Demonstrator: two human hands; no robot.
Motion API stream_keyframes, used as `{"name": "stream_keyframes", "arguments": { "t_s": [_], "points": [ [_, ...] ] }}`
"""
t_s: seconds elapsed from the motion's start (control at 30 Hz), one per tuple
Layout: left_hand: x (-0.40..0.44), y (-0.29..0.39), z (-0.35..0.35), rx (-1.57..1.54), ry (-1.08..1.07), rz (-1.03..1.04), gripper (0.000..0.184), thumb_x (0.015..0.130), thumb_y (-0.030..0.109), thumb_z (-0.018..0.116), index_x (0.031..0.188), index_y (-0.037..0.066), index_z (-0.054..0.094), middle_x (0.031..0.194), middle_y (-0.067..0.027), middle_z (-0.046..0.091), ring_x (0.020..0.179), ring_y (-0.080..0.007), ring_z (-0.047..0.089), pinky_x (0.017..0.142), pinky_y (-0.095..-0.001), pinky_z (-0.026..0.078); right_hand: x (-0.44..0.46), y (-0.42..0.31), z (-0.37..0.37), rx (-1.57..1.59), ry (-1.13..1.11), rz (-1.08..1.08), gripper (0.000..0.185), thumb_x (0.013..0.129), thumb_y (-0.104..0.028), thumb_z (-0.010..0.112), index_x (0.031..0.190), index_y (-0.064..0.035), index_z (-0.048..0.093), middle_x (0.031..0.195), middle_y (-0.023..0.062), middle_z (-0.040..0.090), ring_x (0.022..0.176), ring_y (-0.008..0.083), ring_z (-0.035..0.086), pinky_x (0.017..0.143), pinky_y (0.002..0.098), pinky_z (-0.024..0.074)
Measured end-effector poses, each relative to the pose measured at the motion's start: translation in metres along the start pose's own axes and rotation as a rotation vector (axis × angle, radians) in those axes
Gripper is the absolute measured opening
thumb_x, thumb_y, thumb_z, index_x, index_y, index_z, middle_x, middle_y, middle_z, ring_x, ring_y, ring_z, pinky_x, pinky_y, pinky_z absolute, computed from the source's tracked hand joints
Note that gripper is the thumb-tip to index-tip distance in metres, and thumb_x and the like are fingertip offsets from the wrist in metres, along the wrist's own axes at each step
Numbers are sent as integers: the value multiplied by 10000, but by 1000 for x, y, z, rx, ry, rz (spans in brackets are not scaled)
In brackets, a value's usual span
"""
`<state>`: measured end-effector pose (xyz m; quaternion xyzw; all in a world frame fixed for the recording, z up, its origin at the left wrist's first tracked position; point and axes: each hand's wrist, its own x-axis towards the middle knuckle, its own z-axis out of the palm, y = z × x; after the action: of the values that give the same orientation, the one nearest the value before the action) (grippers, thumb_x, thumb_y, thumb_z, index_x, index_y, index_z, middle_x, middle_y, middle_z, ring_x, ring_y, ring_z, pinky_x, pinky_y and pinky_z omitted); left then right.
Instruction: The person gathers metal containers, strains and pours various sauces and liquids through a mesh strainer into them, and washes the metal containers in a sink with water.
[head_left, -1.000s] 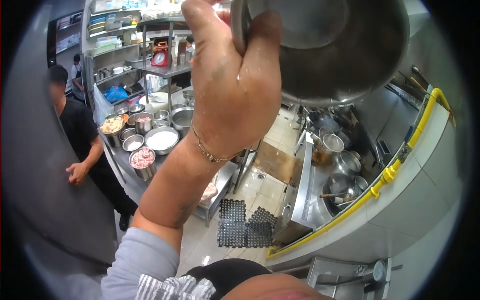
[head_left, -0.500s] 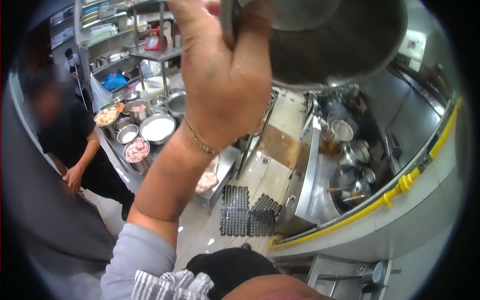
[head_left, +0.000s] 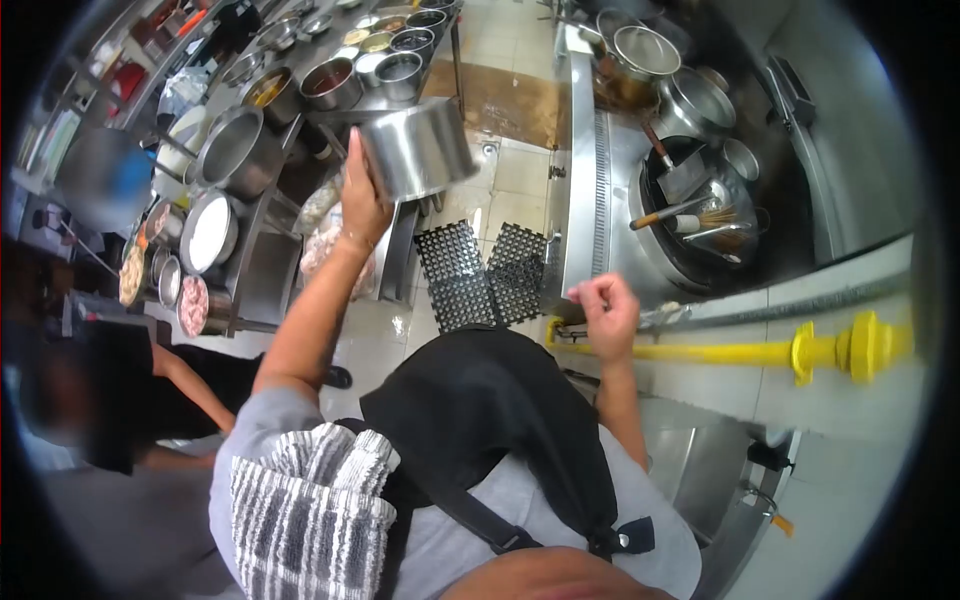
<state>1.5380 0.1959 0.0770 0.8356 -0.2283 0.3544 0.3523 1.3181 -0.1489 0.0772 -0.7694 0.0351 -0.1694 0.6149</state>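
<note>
My left hand (head_left: 362, 200) is closed on the side of a stainless steel pot (head_left: 418, 150), raised above the floor mats. The pot is tilted, and its inside is turned away from me. My right hand (head_left: 608, 318) hangs near the front of the stove, off to the right of the mats. Its fingers are curled in, and nothing shows in them. Nearest to it on the stove is a wok (head_left: 670, 230) holding a whisk (head_left: 715, 217) and a spatula (head_left: 684, 180).
At the left, a steel table (head_left: 250, 250) carries bowls of raw meat (head_left: 192, 305) and white powder (head_left: 208, 232). A person in black (head_left: 125, 390) stands beside it. Black rubber mats (head_left: 455, 275) lie on the tiles. A yellow pipe (head_left: 720, 353) runs along the right wall.
The pot has come down from close before the camera, held in my left hand. My right hand has come into view. The view has tilted and shifted.
</note>
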Motion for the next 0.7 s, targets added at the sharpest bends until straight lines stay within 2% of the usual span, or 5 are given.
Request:
{"name": "stream_keyframes", "arguments": {
  "t_s": [0.23, 0.37, 0.53, 0.63, 0.7],
  "points": [
    [-25, -35, 43, -82, -109, -288, 794, 884, -24, 620, 1562, -40, 207, 1371, -288, 522, 1176, -410, 585, 915, -407, 519, 124, -184, -3, 648, -276, -487, 165, 981, -90, 613, 849, 8, 620, 743, 130, 699, 670, 199, 681, 644, 320, 573],
    [-6, -62, 40, -14, -93, -348, 758, 880, -55, 588, 1548, -56, 229, 1422, -301, 471, 1187, -420, 575, 926, -394, 524, 168, -238, -4, 203, -821, -1004, 185, 929, -196, 681, 759, -124, 664, 967, 69, 766, 854, 163, 712, 672, 315, 577],
    [10, -143, 55, 317, 43, -163, 710, 922, 4, 549, 1547, -70, 220, 1472, -270, 433, 1259, -392, 536, 1063, -402, 453, 208, -212, 86, 323, -335, -1075, 109, 941, -51, 612, 1023, -46, 683, 922, 44, 685, 771, 180, 668, 645, 287, 585],
    [34, -176, 71, 121, 160, -341, 784, 922, 118, 597, 1555, -78, 176, 1415, -267, 443, 1319, -368, 466, 1150, -433, 337, 278, -220, 110, 361, -998, -1075, 143, 925, -96, 652, 1008, -14, 735, 913, 33, 740, 808, 149, 692, 664, 278, 585],
    [47, -219, 82, 156, 228, -368, 831, 919, 221, 624, 1555, -77, 179, 1378, -257, 458, 1280, -375, 471, 1122, -441, 340, 283, -221, 131, 55, -616, -956, 159, 883, -102, 677, 994, -8, 741, 934, 24, 749, 819, 151, 702, 684, 268, 577]
  ]
}}
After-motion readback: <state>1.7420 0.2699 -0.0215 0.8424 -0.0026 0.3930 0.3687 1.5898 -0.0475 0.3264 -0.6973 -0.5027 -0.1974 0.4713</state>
